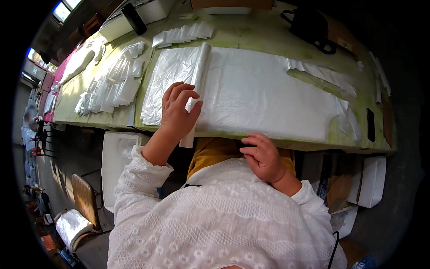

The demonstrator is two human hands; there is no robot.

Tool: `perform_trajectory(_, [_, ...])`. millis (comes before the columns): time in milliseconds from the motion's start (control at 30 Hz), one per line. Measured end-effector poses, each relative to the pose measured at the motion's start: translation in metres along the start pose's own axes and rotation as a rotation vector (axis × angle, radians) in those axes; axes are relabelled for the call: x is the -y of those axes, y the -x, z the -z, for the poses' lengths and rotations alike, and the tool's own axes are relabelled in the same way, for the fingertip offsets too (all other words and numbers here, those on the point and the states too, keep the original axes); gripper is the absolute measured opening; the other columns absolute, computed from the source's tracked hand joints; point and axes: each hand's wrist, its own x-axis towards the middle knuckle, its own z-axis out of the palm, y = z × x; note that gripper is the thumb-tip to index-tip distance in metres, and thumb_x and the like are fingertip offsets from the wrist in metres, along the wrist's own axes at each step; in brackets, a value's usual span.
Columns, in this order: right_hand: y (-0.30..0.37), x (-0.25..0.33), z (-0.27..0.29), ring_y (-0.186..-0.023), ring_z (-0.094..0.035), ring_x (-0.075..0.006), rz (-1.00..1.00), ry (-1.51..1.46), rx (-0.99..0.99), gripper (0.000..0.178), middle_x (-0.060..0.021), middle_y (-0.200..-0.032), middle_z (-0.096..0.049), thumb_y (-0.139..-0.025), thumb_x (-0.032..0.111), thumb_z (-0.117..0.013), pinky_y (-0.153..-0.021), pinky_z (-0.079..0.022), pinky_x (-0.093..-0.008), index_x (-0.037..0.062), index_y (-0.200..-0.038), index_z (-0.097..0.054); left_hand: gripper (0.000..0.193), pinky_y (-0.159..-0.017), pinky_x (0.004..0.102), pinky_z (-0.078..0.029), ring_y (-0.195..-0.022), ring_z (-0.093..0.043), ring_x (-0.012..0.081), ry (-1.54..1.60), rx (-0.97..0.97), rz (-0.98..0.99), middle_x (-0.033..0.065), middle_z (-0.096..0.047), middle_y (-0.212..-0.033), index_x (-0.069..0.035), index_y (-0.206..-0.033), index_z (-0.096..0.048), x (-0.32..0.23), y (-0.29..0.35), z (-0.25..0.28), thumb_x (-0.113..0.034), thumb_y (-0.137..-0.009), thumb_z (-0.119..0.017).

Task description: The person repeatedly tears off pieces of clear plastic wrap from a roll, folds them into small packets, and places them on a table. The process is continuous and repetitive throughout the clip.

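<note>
A roll of clear plastic film (200,71) lies across a green table (251,33), its sheet (264,96) spread out to the right. My left hand (178,110) rests on the roll near the table's front edge, fingers curled over it. My right hand (263,157) sits at the front edge of the table, fingers bent and pinching the near edge of the sheet. Crinkled film (168,80) lies left of the roll.
Stacks of folded plastic bags (112,89) lie at the left, more bags (183,33) at the back. A black bag (309,24) sits back right, a dark phone (370,124) at the right edge. White foam boxes (114,157) stand below the table.
</note>
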Motion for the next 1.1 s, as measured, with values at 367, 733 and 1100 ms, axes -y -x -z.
perform_trajectory(367, [0.008,-0.004,-0.002,-0.114,-0.064,-0.0361,0.026,-0.058,0.001,0.025,-0.0113,-0.111,-0.070,-0.077,-0.003,-0.073,-0.097,-0.054,-0.0461,0.0057,-0.100,-0.073,0.071,-0.128,0.0490,-0.014,-0.156,-0.015,0.0417,-0.338,0.295,0.348,0.0199,-0.025,-0.167,-0.009,-0.160,-0.030,0.036,-0.022,0.013,-0.013,-0.094,-0.054])
perform_trajectory(733, [0.011,-0.004,0.002,-0.108,-0.066,-0.0368,0.019,-0.063,-0.008,0.025,-0.0115,-0.109,-0.071,-0.077,-0.004,-0.071,-0.094,-0.055,-0.0459,0.0052,-0.101,-0.073,0.093,-0.122,0.0439,-0.029,-0.151,-0.033,0.0374,-0.389,0.479,0.775,0.0207,-0.026,-0.167,-0.013,-0.165,-0.017,0.141,-0.048,0.007,-0.055,-0.094,-0.060])
perform_trajectory(1100, [-0.011,0.009,-0.018,-0.112,-0.063,-0.0208,-0.517,-0.572,0.103,0.055,-0.0126,-0.128,-0.063,-0.098,0.009,-0.067,-0.100,-0.052,-0.0348,0.0055,-0.149,-0.045,0.072,-0.075,0.0325,-0.055,-0.085,-0.061,0.0140,1.168,0.157,0.898,0.0105,-0.068,-0.121,-0.028,-0.166,-0.014,0.021,-0.066,-0.019,-0.026,-0.107,-0.056])
